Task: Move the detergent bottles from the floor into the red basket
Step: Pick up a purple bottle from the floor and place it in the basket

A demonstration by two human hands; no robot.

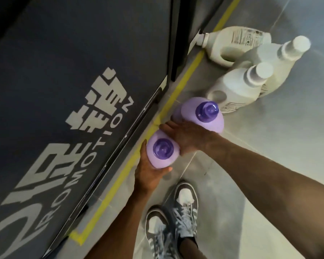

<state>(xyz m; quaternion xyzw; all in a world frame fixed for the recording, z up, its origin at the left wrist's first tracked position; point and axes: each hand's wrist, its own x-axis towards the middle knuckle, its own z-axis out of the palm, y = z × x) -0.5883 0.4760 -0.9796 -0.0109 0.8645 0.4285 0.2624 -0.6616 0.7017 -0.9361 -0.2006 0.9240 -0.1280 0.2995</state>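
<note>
Flooring is showing as grey glossy tile [269, 146], with a yellow tape line [176, 92] running diagonally across it. On the far side of the yellow tape line, a dark panel [64, 71] with pale lettering is standing along its whole length. All bottles are sitting on the person's side of the line.

The near purple bottle [163, 152] is standing just beside the yellow tape line, with its long axis running upright and its dark purple cap pointing up at the camera. The left hand [150, 172] is gripping its body, fingers curling round the side toward the line and thumb wrapping the opposite side. Whether its base is touching the tile cannot be told.

The far purple bottle [204, 113] is standing further along the line, also upright with its cap pointing upward. The right hand [183, 135] is lying between the two purple bottles, its back facing up and its fingers reaching toward the line against the far bottle's lower body; whether they are closing round it cannot be told.

Further along still, two upright white jugs [238, 86] are standing with caps up. A fallen white jug [232, 43] is lying flat, its neck pointing toward the line.

Two grey shoes [183, 206] are standing near the line
</note>
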